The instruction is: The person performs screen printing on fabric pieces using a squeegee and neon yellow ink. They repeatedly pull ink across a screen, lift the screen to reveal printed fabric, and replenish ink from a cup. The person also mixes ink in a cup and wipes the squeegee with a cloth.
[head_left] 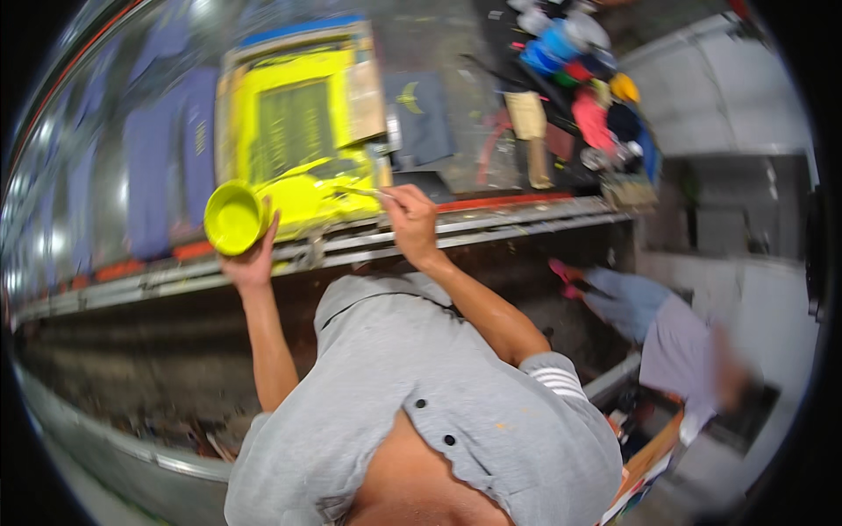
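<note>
My left hand (252, 263) grips a yellow-coated tub (235, 219) tilted with its mouth facing up, at the near left corner of a screen printing frame (223, 123). Bright yellow ink (303, 195) lies thick along the near end of the screen and surrounds a darker mesh window (296, 127). My right hand (410, 219) is closed round the handle of a thin spatula (358, 190). The spatula's yellow-smeared blade reaches left over the ink. Its tip is hard to make out against the yellow.
Dark blue fabric pieces (153, 180) lie along the table to the left. A dark piece with a yellow print (419, 118) lies right of the frame. Tubs and a blue container (553, 46) crowd the far right. A metal rail (517, 216) edges the table. Another person (671, 351) is at right.
</note>
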`<action>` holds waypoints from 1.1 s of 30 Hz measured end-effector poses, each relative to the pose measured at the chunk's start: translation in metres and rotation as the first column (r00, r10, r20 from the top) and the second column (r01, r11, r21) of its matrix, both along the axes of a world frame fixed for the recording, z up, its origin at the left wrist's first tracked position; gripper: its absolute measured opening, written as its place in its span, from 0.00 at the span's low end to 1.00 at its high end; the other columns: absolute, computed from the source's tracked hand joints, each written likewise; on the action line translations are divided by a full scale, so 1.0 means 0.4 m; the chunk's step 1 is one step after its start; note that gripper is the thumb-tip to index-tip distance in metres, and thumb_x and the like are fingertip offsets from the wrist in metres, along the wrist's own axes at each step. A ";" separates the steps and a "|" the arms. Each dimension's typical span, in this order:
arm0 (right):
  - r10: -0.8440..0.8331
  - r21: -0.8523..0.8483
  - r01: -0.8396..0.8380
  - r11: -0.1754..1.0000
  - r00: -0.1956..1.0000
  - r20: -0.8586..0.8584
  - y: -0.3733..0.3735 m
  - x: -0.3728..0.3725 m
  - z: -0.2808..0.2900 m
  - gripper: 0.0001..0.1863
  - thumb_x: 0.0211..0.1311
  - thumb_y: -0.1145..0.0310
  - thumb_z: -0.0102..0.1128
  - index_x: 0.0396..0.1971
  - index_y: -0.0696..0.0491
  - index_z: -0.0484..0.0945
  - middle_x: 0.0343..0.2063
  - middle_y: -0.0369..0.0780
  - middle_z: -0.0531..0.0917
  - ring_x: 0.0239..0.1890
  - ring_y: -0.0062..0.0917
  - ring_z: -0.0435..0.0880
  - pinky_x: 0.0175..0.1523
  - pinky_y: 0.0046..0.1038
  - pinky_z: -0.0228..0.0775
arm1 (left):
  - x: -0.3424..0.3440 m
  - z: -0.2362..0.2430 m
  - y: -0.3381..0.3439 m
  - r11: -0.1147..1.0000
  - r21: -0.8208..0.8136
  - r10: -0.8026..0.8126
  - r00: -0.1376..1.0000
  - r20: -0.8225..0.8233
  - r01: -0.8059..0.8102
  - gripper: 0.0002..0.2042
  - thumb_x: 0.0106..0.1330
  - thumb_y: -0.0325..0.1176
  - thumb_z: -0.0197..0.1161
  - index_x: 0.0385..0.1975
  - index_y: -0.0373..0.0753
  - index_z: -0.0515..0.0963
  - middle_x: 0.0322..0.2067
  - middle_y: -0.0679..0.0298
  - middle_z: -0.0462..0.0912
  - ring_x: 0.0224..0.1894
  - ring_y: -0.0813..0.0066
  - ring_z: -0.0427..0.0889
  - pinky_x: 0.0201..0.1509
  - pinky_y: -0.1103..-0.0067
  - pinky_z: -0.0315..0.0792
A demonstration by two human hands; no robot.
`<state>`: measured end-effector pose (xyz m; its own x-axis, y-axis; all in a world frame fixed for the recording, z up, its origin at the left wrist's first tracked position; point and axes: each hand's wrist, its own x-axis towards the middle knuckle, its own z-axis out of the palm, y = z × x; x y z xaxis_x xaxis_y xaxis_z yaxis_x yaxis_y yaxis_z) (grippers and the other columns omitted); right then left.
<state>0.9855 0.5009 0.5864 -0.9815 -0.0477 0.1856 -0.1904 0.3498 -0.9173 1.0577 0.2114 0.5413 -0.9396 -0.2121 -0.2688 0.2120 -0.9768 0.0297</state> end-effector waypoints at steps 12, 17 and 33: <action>-0.006 0.019 0.008 1.000 0.994 -0.108 0.190 -0.065 0.178 0.08 0.57 0.72 0.65 0.36 0.58 0.83 0.28 0.42 0.80 0.24 0.28 0.79 0.29 0.27 0.70 | -0.168 -0.023 0.377 0.882 -0.134 -0.425 0.887 0.182 0.451 0.29 0.61 0.50 0.57 0.59 0.40 0.71 0.57 0.58 0.76 0.61 0.57 0.72 0.68 0.60 0.61; -0.240 0.316 0.283 0.905 0.956 -0.169 0.458 -0.111 0.129 0.20 0.60 0.63 0.64 0.48 0.60 0.78 0.32 0.46 0.78 0.31 0.37 0.80 0.35 0.33 0.71 | -0.292 -0.047 0.713 0.747 -0.066 -0.640 0.743 0.195 0.661 0.25 0.64 0.48 0.53 0.55 0.38 0.73 0.55 0.57 0.77 0.57 0.59 0.76 0.63 0.64 0.69; -0.297 -0.601 0.718 0.351 0.694 0.656 1.568 -0.218 -0.072 0.35 0.69 0.40 0.44 0.51 0.62 0.71 0.42 0.46 0.80 0.46 0.32 0.80 0.55 0.35 0.72 | -0.787 -0.020 1.829 0.158 -0.117 -0.929 0.188 0.320 0.980 0.24 0.62 0.43 0.47 0.54 0.37 0.73 0.53 0.54 0.78 0.55 0.54 0.77 0.60 0.55 0.70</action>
<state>0.8981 1.1282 0.5575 -0.7246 0.4399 -0.5305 0.1664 -0.6353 -0.7541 0.7430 0.9430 0.5331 -0.4000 0.7486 -0.5287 -0.9162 -0.3409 0.2106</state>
